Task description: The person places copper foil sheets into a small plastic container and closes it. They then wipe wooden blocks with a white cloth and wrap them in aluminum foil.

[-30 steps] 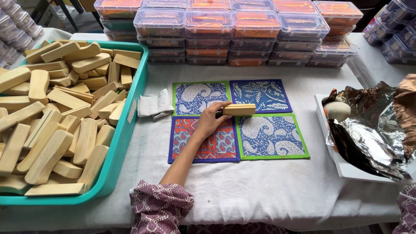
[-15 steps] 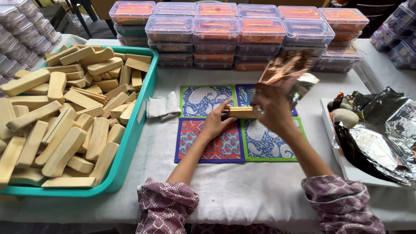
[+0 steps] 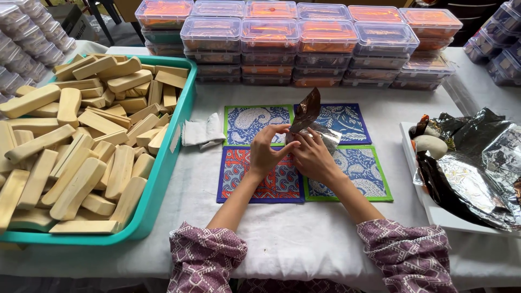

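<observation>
Both hands, left hand (image 3: 266, 151) and right hand (image 3: 313, 156), fingers pinched on a shiny brown foil wrapper sheet (image 3: 307, 111) above four patterned square mats (image 3: 347, 173).

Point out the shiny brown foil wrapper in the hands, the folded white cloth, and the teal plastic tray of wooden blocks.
shiny brown foil wrapper (image 3: 307, 110), head view, upper raised flap.
folded white cloth (image 3: 202, 132), head view, its middle.
teal plastic tray (image 3: 172, 142), head view, right wall.
</observation>
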